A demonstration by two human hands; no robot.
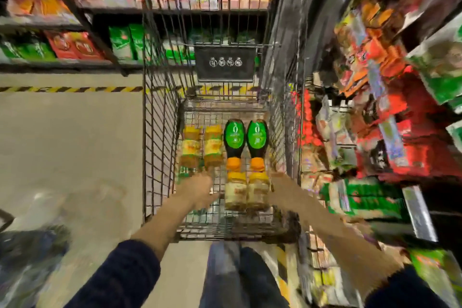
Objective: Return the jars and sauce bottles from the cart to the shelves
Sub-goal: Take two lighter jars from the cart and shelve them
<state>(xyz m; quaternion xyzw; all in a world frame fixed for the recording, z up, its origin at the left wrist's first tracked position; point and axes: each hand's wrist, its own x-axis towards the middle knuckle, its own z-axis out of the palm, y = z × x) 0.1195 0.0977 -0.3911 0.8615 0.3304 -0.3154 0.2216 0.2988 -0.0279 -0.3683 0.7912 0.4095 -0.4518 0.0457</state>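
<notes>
A wire shopping cart [160,147] stands in front of me. On its floor lie two dark sauce bottles [234,139] [257,137] with green labels and orange caps. Left of them lie two yellow-labelled jars [191,147] [213,146]. Nearer to me, two yellow-lidded jars [235,194] [257,192] stand side by side. My left hand [200,190] is inside the cart at the left side of this pair, and my right hand [277,189] is at its right side. Motion blur hides the fingers, so any grip is unclear.
Shelves of packaged goods [390,97] stand close on the right of the cart, and more shelves [75,45] run across the back. A yellow-black striped line [70,89] marks the grey floor on the left. My legs are below the cart handle.
</notes>
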